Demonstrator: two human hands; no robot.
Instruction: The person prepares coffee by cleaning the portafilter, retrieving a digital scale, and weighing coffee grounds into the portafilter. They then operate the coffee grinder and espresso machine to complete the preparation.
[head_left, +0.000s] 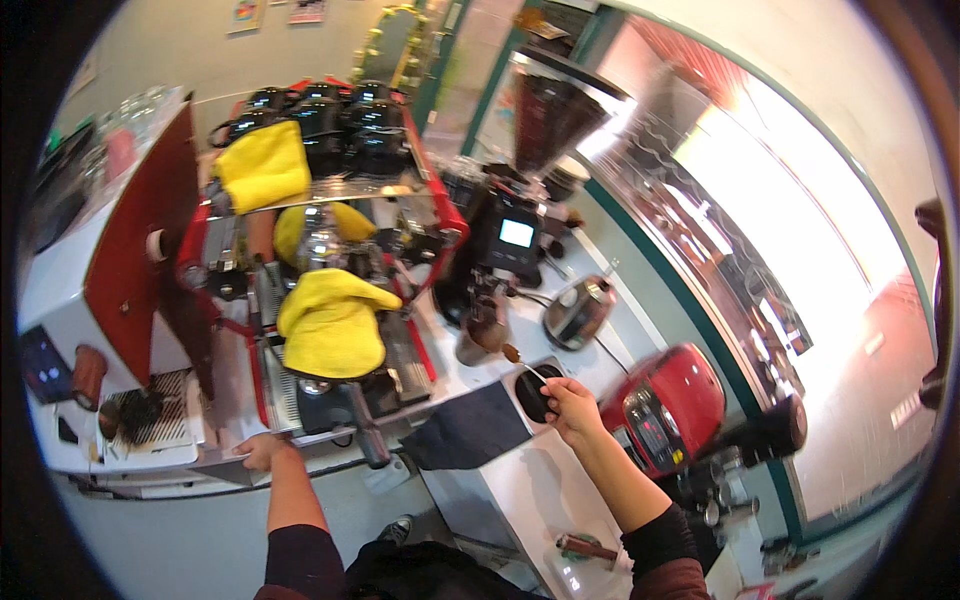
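Observation:
My right hand (574, 409) holds the thin handle of a spoon (534, 370). Brown powder, which looks like ground coffee, heaps in its bowl (511, 352). The spoon tip is just right of a dark metal cup (481, 334) under the coffee grinder (513, 232). Beneath the spoon handle, a dark round opening (538, 393) is set in the counter. At the counter's front edge, my left hand (265, 451) rests by the lower left corner of the espresso machine (279, 375); its fingers are too blurred to read. A portafilter handle (367, 431) juts toward me between my hands.
Yellow cloths (334, 326) drape the red-trimmed machine, with black cups (373, 124) on top. A steel kettle (580, 312) and a red cooker (667, 405) stand right. A dark mat (469, 427) overhangs the counter. A brown-panelled white cabinet (131, 240) stands left.

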